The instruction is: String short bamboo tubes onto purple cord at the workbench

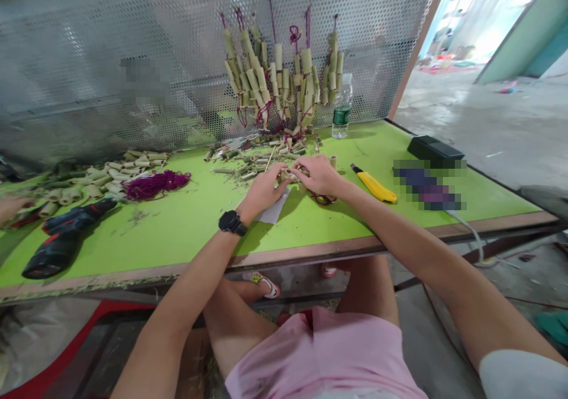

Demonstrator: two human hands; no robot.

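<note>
Over the green table (199, 227), my left hand (267, 187) and my right hand (317, 174) meet, each closed on a short piece of cut bamboo (287, 174). Dark red cord (323, 198) lies below my right hand, partly covered by it. Beneath my left hand rests a white sheet of paper (276, 208). One bamboo tube (333, 161) stands upright just past my right hand. Cut bamboo bits (248, 163) are scattered beyond both hands. The exact grip of the fingertips is too small to make out.
A yellow utility knife (376, 186), a black box (435, 150) and a water bottle (341, 112) stand or lie to the right. Leftward are purple cord (155, 184), a drill (66, 236) and a bamboo pile (106, 174). Strung bamboo (284, 79) hangs on the mesh; another person's hand (13, 206) shows far left.
</note>
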